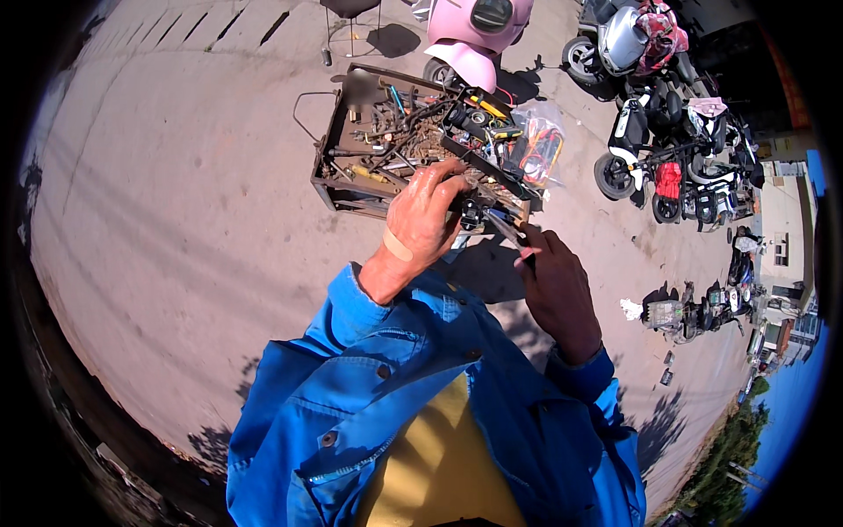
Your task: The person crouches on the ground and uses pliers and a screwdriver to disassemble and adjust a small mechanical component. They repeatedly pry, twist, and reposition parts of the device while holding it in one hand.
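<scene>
My left hand (421, 215), with a tan bandage strip at the wrist, is closed at the near edge of a metal tool tray. Its fingers hold a small black part (471, 213), whose exact kind I cannot make out. My right hand (562, 285) is wrapped round a pair of pliers (509, 230). The pliers' metal end points up and left, close to the black part; whether they touch is too small to tell.
The rusty tool tray (327, 158) holds many loose tools and small metal pieces. Along its right side lie a black divided bin (479, 158) and a clear plastic bag (543, 145) with coloured cables. A pink scooter (479, 39) stands behind; several motorbikes (628, 132) are parked right.
</scene>
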A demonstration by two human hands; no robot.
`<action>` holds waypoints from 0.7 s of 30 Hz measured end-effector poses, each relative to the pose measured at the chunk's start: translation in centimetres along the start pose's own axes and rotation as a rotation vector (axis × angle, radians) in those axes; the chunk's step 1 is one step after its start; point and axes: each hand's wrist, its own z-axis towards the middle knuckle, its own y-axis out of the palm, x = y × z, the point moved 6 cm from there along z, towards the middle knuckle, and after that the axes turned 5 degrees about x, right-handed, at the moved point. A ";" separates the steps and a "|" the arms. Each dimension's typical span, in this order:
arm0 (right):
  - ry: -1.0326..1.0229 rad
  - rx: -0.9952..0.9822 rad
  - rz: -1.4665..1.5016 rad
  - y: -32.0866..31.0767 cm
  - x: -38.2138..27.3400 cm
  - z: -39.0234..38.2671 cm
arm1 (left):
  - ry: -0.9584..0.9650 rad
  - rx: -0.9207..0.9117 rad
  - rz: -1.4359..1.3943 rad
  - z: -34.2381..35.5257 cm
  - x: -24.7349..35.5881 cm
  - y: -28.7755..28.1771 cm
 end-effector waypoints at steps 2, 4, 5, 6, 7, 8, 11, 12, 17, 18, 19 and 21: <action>-0.018 0.024 -0.069 0.1 0.0 -0.1 | -0.035 -0.023 0.018 -0.4 -0.1 0.3; -0.028 0.052 -0.138 0.1 0.0 0.0 | -0.094 -0.070 0.023 -0.9 -0.2 0.6; -0.045 0.069 -0.186 0.2 0.0 0.0 | -0.112 -0.099 0.062 -1.3 -0.4 0.8; -0.062 0.085 -0.235 0.4 -0.1 0.0 | -0.130 -0.128 0.100 -1.7 -0.7 1.0; -0.079 0.101 -0.284 0.5 -0.1 0.0 | -0.147 -0.156 0.139 -2.0 -1.0 1.2; -0.089 0.117 -0.294 0.6 -0.1 0.0 | -0.182 -0.194 0.153 -2.5 -1.3 1.4; -0.128 0.170 -0.319 0.9 0.0 0.1 | -0.244 -0.266 0.150 -2.8 -1.4 1.5; -0.147 0.191 -0.326 0.9 0.0 0.1 | -0.239 -0.261 0.115 -2.0 -0.6 1.0; -0.182 0.262 -0.430 1.1 0.1 0.1 | -0.285 -0.270 0.051 -1.9 -0.3 1.3; -0.188 0.303 -0.463 1.3 0.3 0.0 | -0.287 -0.280 0.044 -2.3 -0.6 1.6; -0.193 0.344 -0.496 1.4 0.5 0.0 | -0.289 -0.289 0.036 -2.5 -0.9 1.8; -0.159 0.282 -0.397 1.7 1.5 0.1 | -0.363 -0.265 -0.013 -2.9 -1.5 1.9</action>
